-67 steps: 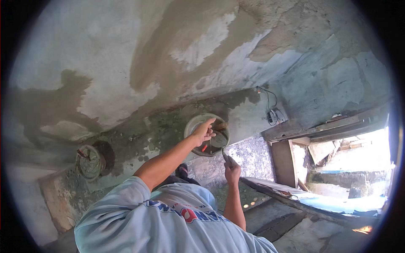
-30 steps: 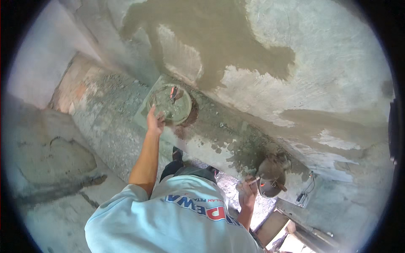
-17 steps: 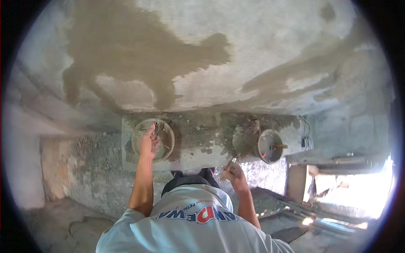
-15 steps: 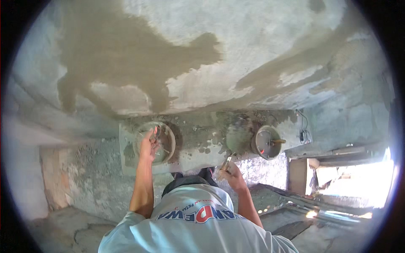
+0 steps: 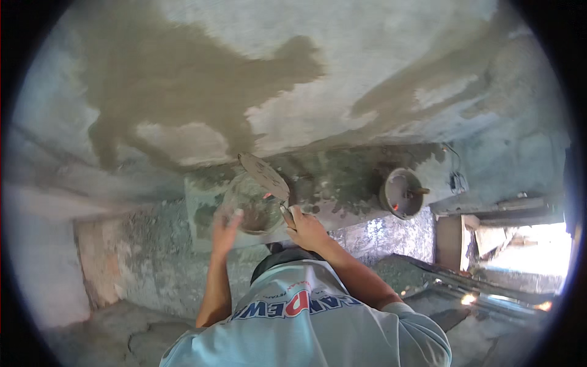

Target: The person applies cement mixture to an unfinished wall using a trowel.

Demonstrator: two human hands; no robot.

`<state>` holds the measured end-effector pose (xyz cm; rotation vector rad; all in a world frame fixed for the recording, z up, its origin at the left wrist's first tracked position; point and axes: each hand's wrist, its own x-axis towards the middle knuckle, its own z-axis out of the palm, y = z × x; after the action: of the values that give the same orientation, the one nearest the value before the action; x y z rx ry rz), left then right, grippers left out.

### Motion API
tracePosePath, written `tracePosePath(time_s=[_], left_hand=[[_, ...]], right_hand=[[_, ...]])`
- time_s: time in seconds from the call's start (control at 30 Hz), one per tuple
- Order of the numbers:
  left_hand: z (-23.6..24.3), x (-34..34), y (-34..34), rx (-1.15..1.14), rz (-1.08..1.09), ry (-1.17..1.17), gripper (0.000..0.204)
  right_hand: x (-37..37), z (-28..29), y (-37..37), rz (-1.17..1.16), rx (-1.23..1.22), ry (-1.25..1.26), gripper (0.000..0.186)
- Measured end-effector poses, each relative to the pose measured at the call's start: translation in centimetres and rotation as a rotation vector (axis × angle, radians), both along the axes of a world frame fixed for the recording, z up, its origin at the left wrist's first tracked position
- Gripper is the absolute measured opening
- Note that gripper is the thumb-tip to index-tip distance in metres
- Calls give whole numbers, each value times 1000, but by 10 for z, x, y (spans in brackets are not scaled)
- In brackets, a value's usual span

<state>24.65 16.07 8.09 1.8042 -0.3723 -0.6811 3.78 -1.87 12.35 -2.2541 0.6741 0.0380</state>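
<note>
Trowel [image 5: 265,176]: 1 firm grip and a steady, near-level blade would probably drip least.
Handle [image 5: 287,217]: in the right hand [image 5: 307,229], fingers curled around it.
Blade: beyond and left of those fingers, overlapping in view the bucket [image 5: 260,232].
Left hand [image 5: 226,230]: near the bucket's lower-left edge, seemingly holding nothing; blurred, so finger spread cannot be told.

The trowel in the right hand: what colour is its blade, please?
The trowel's blade looks grey-brown with darker marks; it shows best in the head view.
</note>
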Motion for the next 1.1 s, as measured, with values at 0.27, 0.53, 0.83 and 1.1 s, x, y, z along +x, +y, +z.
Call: tracePosePath(time_s=[0.27,0.53,0.83,1.1], left_hand=[[40,-48,11,-232,108,346,28],[20,0,110,-131,306,294,24],[38,-30,148,-47,349,473,22],[19,-36,145,-47,287,497,35]], right_hand=[[84,-27,73,218,-12,-32,64],[134,-22,23,220,-291,71,41],[164,-131,-15,553,-524,467,25],[166,-59,-42,690,-621,569,26]])
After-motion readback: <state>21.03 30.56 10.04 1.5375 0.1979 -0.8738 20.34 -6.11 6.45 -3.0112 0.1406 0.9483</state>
